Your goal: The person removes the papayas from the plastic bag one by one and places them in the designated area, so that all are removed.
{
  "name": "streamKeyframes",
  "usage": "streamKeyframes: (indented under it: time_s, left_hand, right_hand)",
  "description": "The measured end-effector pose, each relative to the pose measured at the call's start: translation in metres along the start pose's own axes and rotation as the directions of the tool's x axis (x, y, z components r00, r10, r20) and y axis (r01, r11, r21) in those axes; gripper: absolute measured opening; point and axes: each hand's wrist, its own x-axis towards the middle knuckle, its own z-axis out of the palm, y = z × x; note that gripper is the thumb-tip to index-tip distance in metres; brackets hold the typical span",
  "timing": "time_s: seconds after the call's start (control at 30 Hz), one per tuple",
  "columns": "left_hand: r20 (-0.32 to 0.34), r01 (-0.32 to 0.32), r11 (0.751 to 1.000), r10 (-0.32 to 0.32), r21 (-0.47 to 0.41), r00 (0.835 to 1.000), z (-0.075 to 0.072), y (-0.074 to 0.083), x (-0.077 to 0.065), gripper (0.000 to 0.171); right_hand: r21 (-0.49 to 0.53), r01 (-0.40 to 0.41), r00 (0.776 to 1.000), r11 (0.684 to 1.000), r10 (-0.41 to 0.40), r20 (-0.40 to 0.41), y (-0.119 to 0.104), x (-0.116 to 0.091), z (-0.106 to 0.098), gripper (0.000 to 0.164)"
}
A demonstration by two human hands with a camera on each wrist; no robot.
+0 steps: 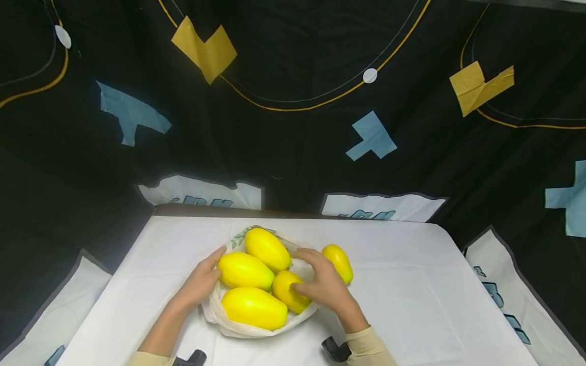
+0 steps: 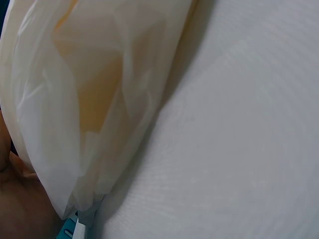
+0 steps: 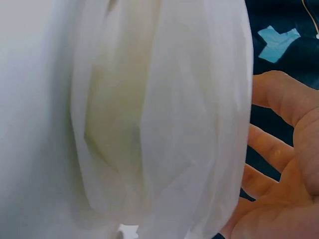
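A thin white plastic bag (image 1: 217, 317) with a green leaf print near its far rim sits on the white table, its mouth spread. Several smooth yellow mangoes (image 1: 254, 308) lie inside. My left hand (image 1: 200, 284) holds the bag's left rim, fingertips beside the middle-left mango (image 1: 245, 271). Over the right side is my right hand (image 1: 326, 282), its thumb touching a smaller mango (image 1: 289, 291) and its fingers spread toward the far right rim. In the right wrist view, loosely bent fingers (image 3: 276, 152) show behind the bag (image 3: 182, 124). Bag folds (image 2: 55, 119) hide most of the left fingers.
Another yellow mango (image 1: 339, 263) lies outside the bag, just beyond my right hand. The white-covered table (image 1: 412, 300) meets a black cloth backdrop (image 1: 293, 157) with blue and gold tape patches. Dark straps (image 1: 336, 349) show near both wrists.
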Motion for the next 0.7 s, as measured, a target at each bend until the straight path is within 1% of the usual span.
streamKeyframes:
  time_s: [0.2, 0.47, 0.7]
  left_hand:
    - [0.002, -0.001, 1.0, 0.001, 0.004, 1.0, 0.0005, 0.0011, 0.0009, 0.061]
    - [0.005, -0.006, 1.0, 0.006, -0.001, 1.0, -0.0003, 0.0024, 0.0003, 0.061]
    - [0.006, 0.008, 1.0, -0.008, -0.001, 1.0, -0.0001, 0.0025, 0.0007, 0.061]
  right_hand:
    - [-0.014, 0.023, 0.998, 1.0, -0.022, 0.062, 0.0036, -0.0004, 0.0051, 0.057]
    - [0.014, 0.013, 0.99, 1.0, -0.015, 0.142, 0.0012, -0.0007, 0.0066, 0.055]
    - [0.039, 0.058, 0.974, 0.998, -0.065, 0.217, 0.0, -0.0034, 0.0077, 0.056]
